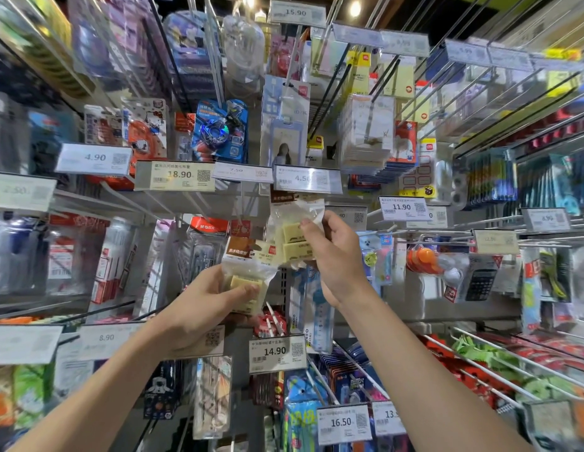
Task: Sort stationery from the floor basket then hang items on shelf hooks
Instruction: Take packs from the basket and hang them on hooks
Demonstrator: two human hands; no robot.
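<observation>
My right hand (336,256) pinches eraser pack (294,230) just below 4.50 tag (308,179); left hand (199,308) grips second pack (248,256). Risk: hook unseen behind tag, hole may miss, pack drops.

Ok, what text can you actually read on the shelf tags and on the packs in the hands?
"15.90": top tag
"4.90": left tag
"18.90": yellow tag
"11.90": right tag
"8.90": lower left tag
"14.90": lower middle tag
"16.50": bottom tag
Lower eraser pack, upper eraser pack: print too small to read.
Other tags: blurred, glared or cut off.
</observation>
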